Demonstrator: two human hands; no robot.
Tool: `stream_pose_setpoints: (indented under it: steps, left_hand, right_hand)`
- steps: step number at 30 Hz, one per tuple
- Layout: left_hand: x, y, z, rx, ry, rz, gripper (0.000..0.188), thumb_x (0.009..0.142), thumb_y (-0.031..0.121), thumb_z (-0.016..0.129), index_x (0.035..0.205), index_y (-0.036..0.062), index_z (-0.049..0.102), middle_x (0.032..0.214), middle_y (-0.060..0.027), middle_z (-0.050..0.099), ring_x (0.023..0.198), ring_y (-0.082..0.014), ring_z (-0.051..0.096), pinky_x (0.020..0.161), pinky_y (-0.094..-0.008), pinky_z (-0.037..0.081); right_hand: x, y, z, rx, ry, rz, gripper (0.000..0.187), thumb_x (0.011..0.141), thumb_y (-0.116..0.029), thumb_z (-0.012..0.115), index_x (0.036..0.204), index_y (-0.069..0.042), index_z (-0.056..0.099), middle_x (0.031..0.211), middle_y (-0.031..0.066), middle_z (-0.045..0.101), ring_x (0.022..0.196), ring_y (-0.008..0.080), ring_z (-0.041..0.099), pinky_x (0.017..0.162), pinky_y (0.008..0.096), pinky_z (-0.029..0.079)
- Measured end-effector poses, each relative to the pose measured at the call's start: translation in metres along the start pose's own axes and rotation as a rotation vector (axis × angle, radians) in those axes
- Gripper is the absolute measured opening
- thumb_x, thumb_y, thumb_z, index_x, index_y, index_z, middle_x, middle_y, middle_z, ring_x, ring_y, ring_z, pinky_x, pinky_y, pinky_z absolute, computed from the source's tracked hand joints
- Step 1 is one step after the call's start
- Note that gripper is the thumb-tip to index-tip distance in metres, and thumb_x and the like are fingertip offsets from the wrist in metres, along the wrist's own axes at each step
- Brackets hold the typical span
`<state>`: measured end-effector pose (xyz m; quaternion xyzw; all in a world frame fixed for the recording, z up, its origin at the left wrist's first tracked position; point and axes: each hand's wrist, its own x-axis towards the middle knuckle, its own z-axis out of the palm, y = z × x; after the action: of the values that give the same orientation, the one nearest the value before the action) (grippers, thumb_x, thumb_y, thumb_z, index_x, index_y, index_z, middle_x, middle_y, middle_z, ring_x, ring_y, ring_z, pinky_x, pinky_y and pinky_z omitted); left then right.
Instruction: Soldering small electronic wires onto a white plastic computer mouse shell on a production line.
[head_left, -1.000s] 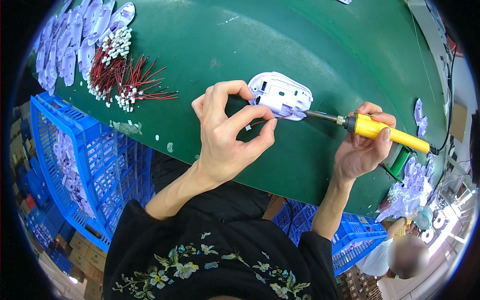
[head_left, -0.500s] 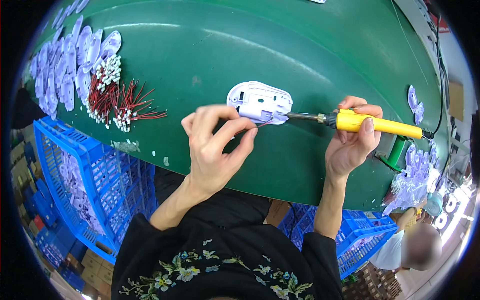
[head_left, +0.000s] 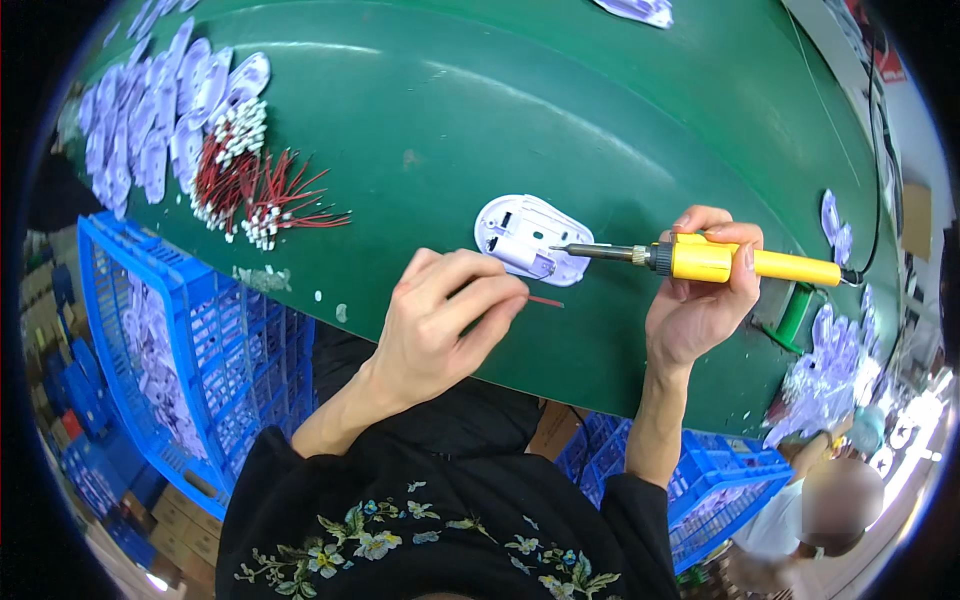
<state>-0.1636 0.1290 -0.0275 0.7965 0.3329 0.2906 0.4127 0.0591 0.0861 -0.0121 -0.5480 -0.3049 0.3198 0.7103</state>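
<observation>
My left hand (head_left: 440, 320) pinched a red wire (head_left: 545, 300); my right hand (head_left: 700, 300) gripped the soldering iron (head_left: 740, 262), tip at the white shell's (head_left: 525, 238) four o'clock edge—best kept steady.

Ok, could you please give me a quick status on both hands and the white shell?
Left hand pinching red wire. Right hand gripping yellow soldering iron, tip over white plastic shell. Shell flat on green table, nothing blocking it.

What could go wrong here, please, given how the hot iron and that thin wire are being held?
The soldering iron tip lies right at the white plastic shell, so it might scorch or melt it. The left hand pinches a short red wire close to that tip; its fingers could be burned, or the wire could slip.
</observation>
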Motion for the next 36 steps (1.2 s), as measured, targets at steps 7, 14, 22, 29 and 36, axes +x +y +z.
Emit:
stream_pose_setpoints:
  steps: [7,14,22,29,36]
  left_hand:
    - [0.002,-0.013,0.001,0.093,0.367,-0.110,0.015,0.076,-0.003,0.075,0.090,0.0028,0.072,0.076,-0.0044,0.070,0.066,-0.0164,0.064,0.065,-0.0280,0.039]
    - [0.000,-0.026,-0.006,0.163,0.479,-0.112,0.019,0.071,-0.004,0.075,0.087,0.0049,0.073,0.072,-0.0014,0.066,0.062,-0.0135,0.060,0.062,-0.0286,0.037]
    - [0.002,-0.034,-0.009,0.107,0.512,-0.129,0.018,0.067,-0.004,0.074,0.082,0.0054,0.072,0.067,-0.0008,0.059,0.058,-0.0140,0.053,0.058,-0.0302,0.036]
    - [0.005,-0.033,-0.009,0.102,0.481,-0.176,0.014,0.067,0.000,0.076,0.078,0.0060,0.070,0.067,0.0004,0.056,0.057,-0.0125,0.051,0.057,-0.0297,0.034]
    - [0.005,-0.035,-0.011,0.123,0.461,-0.181,0.013,0.067,0.000,0.076,0.077,0.0061,0.069,0.067,0.0006,0.057,0.056,-0.0118,0.051,0.057,-0.0295,0.034]
  right_hand:
    - [0.006,0.015,0.018,0.076,0.013,0.111,0.030,0.101,-0.032,0.043,0.096,-0.004,0.051,0.092,0.0199,0.062,0.050,0.0078,0.041,0.047,0.0194,0.035]
    - [-0.001,0.022,0.031,0.039,0.006,0.161,0.033,0.102,-0.037,0.044,0.098,-0.005,0.052,0.097,0.0189,0.062,0.049,0.0085,0.041,0.053,0.0239,0.042]
    - [-0.002,0.031,0.032,-0.021,-0.048,0.098,0.030,0.098,-0.036,0.058,0.102,-0.007,0.054,0.102,0.0150,0.059,0.055,0.0074,0.046,0.054,0.0197,0.043]
    - [-0.003,0.035,0.031,-0.018,-0.115,0.108,0.029,0.094,-0.030,0.064,0.104,-0.006,0.053,0.104,0.0167,0.059,0.056,0.0068,0.047,0.057,0.0201,0.047]
    - [-0.007,0.029,0.041,-0.059,-0.118,0.079,0.038,0.087,-0.026,0.074,0.104,-0.005,0.049,0.102,0.0194,0.060,0.058,0.0089,0.047,0.058,0.0196,0.043]
